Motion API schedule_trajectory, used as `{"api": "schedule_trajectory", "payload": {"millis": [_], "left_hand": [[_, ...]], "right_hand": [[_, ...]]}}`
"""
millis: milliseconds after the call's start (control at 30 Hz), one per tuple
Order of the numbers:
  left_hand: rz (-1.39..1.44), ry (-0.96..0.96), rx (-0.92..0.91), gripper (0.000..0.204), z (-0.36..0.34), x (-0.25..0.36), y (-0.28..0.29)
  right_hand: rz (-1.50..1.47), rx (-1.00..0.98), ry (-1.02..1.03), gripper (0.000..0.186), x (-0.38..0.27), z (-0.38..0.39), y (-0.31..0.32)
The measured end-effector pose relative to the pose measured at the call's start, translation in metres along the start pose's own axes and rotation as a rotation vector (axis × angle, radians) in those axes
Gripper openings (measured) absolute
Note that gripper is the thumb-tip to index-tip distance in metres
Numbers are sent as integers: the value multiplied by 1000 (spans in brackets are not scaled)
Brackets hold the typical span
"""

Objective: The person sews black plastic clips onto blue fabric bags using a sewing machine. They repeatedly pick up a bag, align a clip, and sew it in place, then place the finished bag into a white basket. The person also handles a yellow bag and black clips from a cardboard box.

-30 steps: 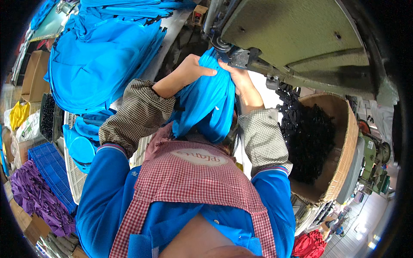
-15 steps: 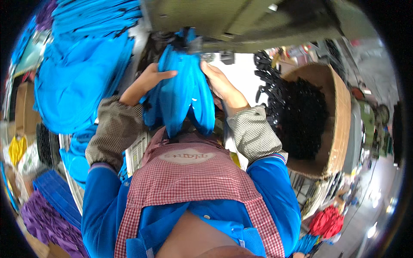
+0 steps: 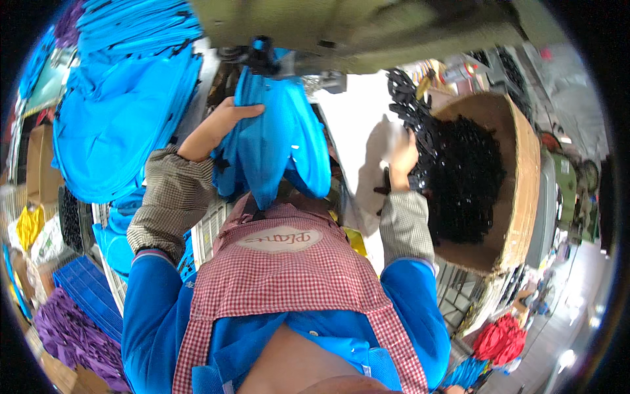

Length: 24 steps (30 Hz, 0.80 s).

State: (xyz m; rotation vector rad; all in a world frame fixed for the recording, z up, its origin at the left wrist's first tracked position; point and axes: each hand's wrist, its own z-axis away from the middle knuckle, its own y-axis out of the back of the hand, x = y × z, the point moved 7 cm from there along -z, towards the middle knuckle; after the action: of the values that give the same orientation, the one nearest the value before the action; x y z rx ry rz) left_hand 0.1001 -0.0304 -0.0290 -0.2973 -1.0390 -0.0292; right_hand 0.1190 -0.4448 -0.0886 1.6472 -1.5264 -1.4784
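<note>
While left grip (image 3: 220, 126) clasps blue cloth (image 3: 270, 141) — long axis from machine (image 3: 374, 33) toward apron (image 3: 282, 279) — can't tell if right grip (image 3: 403, 159) clenched.

Left hand (image 3: 223, 125): thumb (image 3: 249, 111) extended, fingers hidden | right hand (image 3: 403, 159): farther out, partly blurred | forearms (image 3: 172, 197) apart

Looks like a cloth workshop: green machine (image 3: 407, 39) across the top, blue cloth stacks (image 3: 121, 131) upper left. Carton (image 3: 523, 197) of black pieces (image 3: 467, 177) at right; purple cloth (image 3: 75, 341) heaped lower left.
</note>
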Motion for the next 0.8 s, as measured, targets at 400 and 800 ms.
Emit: {"api": "schedule_trajectory", "payload": {"millis": [400, 800], "left_hand": [[-109, -116, -210, 41, -13, 7, -3], [-59, -15, -250, 42, -9, 11, 3]], "right_hand": [[-579, -34, 1106, 35, -283, 72, 79], [-424, -101, 1122, 34, -267, 67, 81]]}}
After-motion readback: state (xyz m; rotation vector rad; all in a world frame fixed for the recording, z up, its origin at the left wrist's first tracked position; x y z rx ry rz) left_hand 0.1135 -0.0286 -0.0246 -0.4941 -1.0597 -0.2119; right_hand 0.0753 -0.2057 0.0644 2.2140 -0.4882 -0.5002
